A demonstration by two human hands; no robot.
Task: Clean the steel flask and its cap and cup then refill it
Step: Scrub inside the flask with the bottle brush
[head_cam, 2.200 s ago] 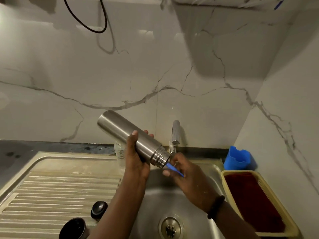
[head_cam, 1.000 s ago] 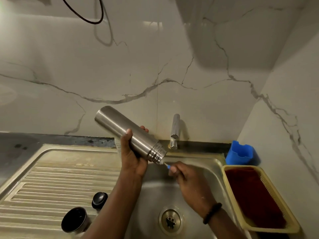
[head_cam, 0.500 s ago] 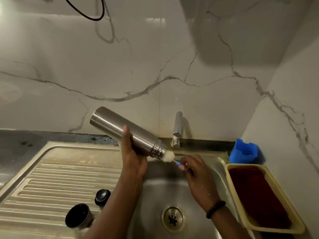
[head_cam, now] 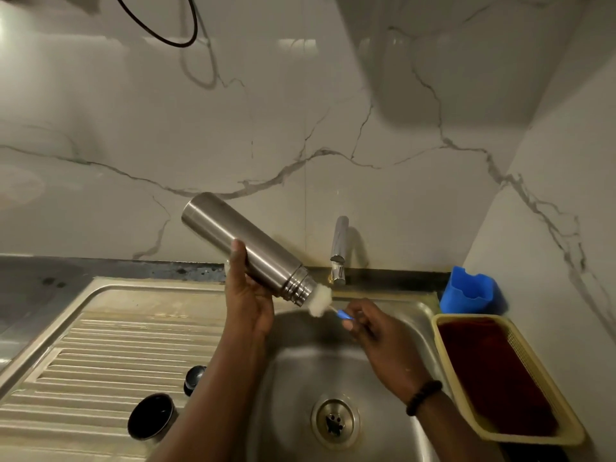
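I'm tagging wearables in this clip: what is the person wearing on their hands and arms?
Both forearms are bare, with no sleeves in view, and no gloves or rings show. The left hand and its wrist carry nothing visible. The right hand has a dark beaded bracelet around the wrist, a single strand of small round beads.

Left hand (head_cam: pixel 248 303) curled in grip; right hand (head_cam: pixel 373 328) pinching, both raised.

I see dim, warm light; glare patches on wall (head_cam: pixel 300 105) above tap (head_cam: pixel 339 251); tap shadow to its right; wide-angle bending at edges.
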